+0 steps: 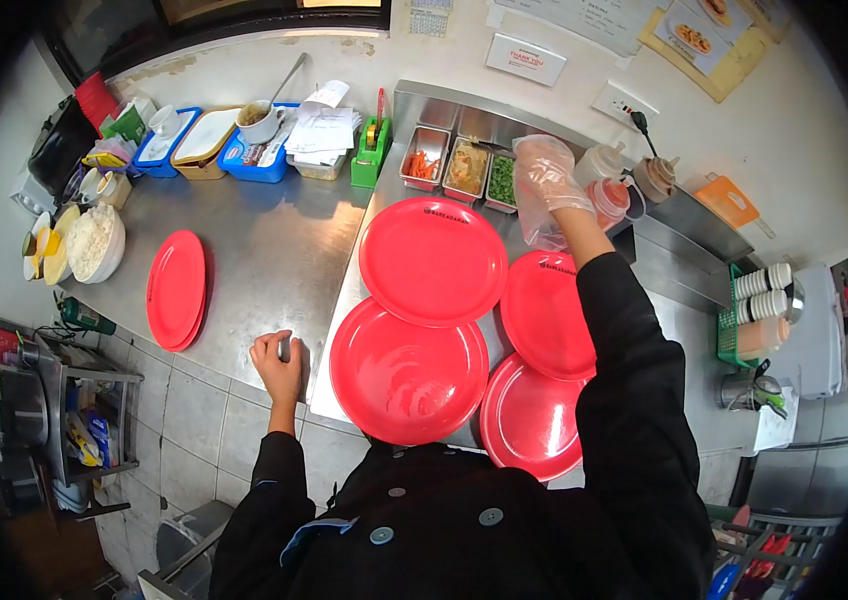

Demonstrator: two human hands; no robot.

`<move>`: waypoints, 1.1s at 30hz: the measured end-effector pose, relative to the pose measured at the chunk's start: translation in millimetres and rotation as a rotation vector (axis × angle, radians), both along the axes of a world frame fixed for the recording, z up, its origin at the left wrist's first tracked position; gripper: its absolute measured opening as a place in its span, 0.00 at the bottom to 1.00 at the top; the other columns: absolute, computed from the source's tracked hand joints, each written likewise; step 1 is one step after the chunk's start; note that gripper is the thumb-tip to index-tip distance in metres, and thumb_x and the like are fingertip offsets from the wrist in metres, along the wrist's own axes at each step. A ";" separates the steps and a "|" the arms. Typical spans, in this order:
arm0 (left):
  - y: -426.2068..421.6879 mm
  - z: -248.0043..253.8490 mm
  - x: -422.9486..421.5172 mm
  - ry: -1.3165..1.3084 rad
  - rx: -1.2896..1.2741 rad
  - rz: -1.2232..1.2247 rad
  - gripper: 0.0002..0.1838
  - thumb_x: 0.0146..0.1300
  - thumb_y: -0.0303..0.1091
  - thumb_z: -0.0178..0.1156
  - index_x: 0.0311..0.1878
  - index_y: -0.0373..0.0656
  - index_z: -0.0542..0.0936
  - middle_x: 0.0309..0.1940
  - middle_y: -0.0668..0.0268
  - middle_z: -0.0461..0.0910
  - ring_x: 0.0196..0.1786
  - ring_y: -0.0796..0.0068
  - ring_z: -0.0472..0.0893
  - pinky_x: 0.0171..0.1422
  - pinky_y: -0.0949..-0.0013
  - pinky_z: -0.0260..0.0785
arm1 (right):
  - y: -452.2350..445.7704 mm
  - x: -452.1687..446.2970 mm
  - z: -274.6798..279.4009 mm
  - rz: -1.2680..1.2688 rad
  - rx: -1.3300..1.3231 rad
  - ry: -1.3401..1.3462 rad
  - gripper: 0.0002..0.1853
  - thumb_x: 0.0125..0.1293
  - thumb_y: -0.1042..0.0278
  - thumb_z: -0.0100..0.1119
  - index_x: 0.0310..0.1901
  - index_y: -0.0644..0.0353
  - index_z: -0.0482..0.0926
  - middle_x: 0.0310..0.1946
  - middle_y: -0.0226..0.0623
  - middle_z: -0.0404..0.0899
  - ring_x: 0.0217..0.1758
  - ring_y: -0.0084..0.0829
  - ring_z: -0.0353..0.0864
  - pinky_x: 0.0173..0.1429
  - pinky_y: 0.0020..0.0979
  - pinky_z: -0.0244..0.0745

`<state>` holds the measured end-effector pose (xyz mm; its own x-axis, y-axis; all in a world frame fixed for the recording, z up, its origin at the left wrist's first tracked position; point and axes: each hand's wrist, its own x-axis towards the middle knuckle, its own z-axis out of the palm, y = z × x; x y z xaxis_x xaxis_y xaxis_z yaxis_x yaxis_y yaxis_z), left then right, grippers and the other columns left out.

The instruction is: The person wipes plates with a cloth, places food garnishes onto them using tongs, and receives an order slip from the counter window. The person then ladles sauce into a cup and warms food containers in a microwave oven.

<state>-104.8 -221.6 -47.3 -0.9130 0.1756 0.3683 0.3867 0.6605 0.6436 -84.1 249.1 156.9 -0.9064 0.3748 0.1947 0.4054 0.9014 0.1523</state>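
Note:
My left hand (277, 366) rests at the front edge of the steel counter, fingers loosely curled and apart, holding nothing. A loose clear plastic glove covers my right hand (549, 185), which is over the back of the worktop beside the tray of chopped greens (502, 180) and the squeeze bottles (608, 198); its fingertips are unclear. Several red plates lie below: an oval one (434, 262) overlaps a round one (409, 370), and another oval (547, 315) overlaps a round one (532, 425). Left of the greens are trays of orange shreds (426, 155) and a pale yellowish food (467, 168).
Stacked red oval plates (177, 290) lie on the left counter, near a bowl of white rice (96, 243). Tubs (257, 158) and a green tape dispenser (371, 152) line the back. Stacked cups (762, 292) stand in a green basket at right.

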 end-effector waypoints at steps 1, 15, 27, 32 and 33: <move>0.2 0.3 0.3 0.000 0.000 0.001 0.08 0.51 0.31 0.62 0.37 0.44 0.80 0.40 0.63 0.72 0.47 0.61 0.68 0.54 0.62 0.61 | 0.5 4.7 5.5 -0.017 -0.033 0.034 0.06 0.46 0.70 0.57 0.27 0.59 0.81 0.28 0.47 0.80 0.36 0.47 0.81 0.39 0.44 0.76; -2.5 -6.3 -0.5 0.061 -0.037 -0.035 0.09 0.52 0.31 0.62 0.38 0.45 0.80 0.39 0.62 0.71 0.47 0.60 0.67 0.54 0.61 0.61 | -35.6 158.5 69.1 -0.109 -0.124 0.197 0.14 0.56 0.62 0.55 0.43 0.56 0.79 0.35 0.49 0.78 0.43 0.49 0.76 0.46 0.45 0.70; -1.8 -9.8 -1.7 0.062 -0.040 -0.025 0.10 0.52 0.31 0.61 0.40 0.44 0.80 0.40 0.62 0.71 0.47 0.60 0.67 0.53 0.61 0.61 | -18.0 243.8 -59.2 -0.248 -0.152 0.023 0.08 0.53 0.65 0.57 0.33 0.58 0.78 0.31 0.47 0.79 0.38 0.49 0.78 0.44 0.46 0.71; -2.1 -9.3 -1.3 0.049 -0.058 -0.013 0.10 0.53 0.30 0.61 0.40 0.44 0.80 0.40 0.62 0.71 0.47 0.60 0.67 0.54 0.61 0.61 | -25.1 239.9 -30.2 -0.249 -0.182 0.035 0.06 0.50 0.66 0.56 0.27 0.58 0.79 0.29 0.46 0.80 0.36 0.47 0.79 0.42 0.46 0.73; -2.3 -8.9 -1.2 0.047 -0.058 -0.018 0.10 0.53 0.30 0.61 0.40 0.44 0.80 0.40 0.62 0.71 0.47 0.60 0.67 0.54 0.61 0.61 | -26.3 239.1 -25.7 -0.257 -0.211 0.056 0.06 0.50 0.66 0.56 0.27 0.59 0.79 0.29 0.46 0.80 0.37 0.48 0.79 0.44 0.46 0.72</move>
<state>-106.1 -223.8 -56.2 -0.8913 0.2143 0.3996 0.4281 0.6884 0.5856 155.0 222.8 131.1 -0.7674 0.6267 0.1351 0.6257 0.7781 -0.0555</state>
